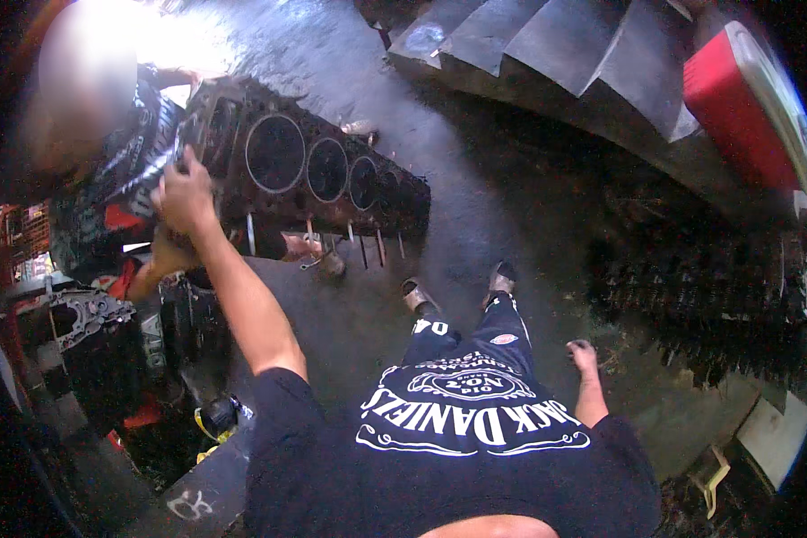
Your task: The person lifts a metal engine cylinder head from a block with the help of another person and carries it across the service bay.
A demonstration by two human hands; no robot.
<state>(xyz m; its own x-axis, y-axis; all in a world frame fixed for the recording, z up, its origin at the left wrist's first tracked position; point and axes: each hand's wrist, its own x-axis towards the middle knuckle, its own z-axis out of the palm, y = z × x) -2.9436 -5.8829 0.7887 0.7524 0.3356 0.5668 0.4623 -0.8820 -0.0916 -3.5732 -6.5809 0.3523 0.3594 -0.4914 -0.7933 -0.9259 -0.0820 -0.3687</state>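
Note:
A dark engine block [387,190] with round cylinder bores in its top face lies ahead on the left. My left hand [186,193] reaches out to its near left end, fingers bent together and one finger raised. Whatever lies in its grip, if anything, I cannot make out. My right hand [584,354] hangs low at my side, away from the block, its fingers loosely curled and apart with nothing visible in them. Several thin rods [250,233] stick out along the block's near side, beside a small rounded metal piece [333,263].
Another person [139,134] leans in at the far left, beside the block. A metal cover plate [94,314] rests at the left. Concrete steps [547,45] rise at the back, with a red cooler box [740,108] at right. Dark machine parts [708,287] line the right.

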